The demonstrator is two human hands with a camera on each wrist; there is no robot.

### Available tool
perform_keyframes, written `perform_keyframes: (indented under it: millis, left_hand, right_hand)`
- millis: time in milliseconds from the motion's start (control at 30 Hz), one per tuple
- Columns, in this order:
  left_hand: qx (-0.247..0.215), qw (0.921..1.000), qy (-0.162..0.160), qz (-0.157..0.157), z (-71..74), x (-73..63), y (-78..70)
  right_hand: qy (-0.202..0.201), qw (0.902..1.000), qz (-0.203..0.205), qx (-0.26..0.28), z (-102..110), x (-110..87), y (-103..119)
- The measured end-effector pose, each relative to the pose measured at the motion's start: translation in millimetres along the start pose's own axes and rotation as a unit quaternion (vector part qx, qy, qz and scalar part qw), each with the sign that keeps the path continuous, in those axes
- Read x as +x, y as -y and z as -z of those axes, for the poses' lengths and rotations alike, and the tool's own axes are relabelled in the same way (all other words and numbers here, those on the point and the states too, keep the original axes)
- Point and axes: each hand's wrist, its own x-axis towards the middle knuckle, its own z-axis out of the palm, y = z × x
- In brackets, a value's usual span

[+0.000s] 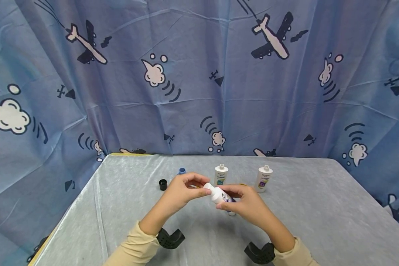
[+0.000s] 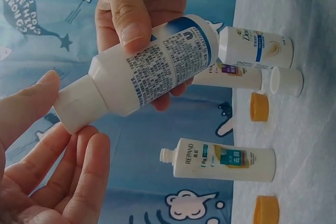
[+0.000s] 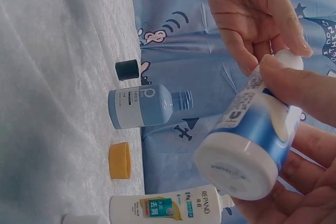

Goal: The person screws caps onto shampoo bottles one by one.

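A white bottle [image 1: 223, 197] with a blue band and small printed text is held tilted above the table, its white cap [image 2: 80, 103] on its narrow end. My left hand [image 1: 183, 190] pinches that cap between thumb and fingertips. My right hand [image 1: 247, 203] grips the body, thumb on one side and fingers on the other. The base of the bottle faces the right wrist camera. Behind the hands stand an uncapped teal-label bottle [image 1: 221, 174] and an uncapped purple-label bottle [image 1: 263, 178]. A blue bottle [image 3: 142, 107] with a bare threaded neck is mostly hidden by my left hand in the head view.
A black cap [image 1: 163, 184] lies left of the blue bottle. Orange caps [image 3: 120, 160] sit near the bottles. Another white bottle [image 2: 257, 48] stands with a white cap [image 2: 287, 81] near it. A patterned blue curtain [image 1: 199, 74] hangs behind the grey-covered table [image 1: 319, 207].
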Motion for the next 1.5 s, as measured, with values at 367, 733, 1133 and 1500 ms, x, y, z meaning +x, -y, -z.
perform_keyframes:
  millis: [367,733,1133,1500]
  left_hand:
    - [-0.009,0.9999,0.002,-0.005,-2.2,-0.5,1.3]
    - [-0.029,0.9989,0.021,-0.030,-2.8,-1.6,1.0]
    - [-0.039,0.9963,0.053,-0.055,-1.5,-1.8,0.7]
    - [-0.017,0.9998,0.008,-0.009,-2.9,-0.5,0.6]
  right_hand:
    - [0.003,1.0000,-0.004,0.004,-0.9,-1.0,0.8]
    - [-0.004,0.9997,-0.019,0.013,0.2,-0.7,3.3]
    - [0.000,0.9998,-0.011,0.019,0.9,-1.0,3.2]
    - [-0.004,0.9999,0.001,0.014,0.3,-1.5,1.6]
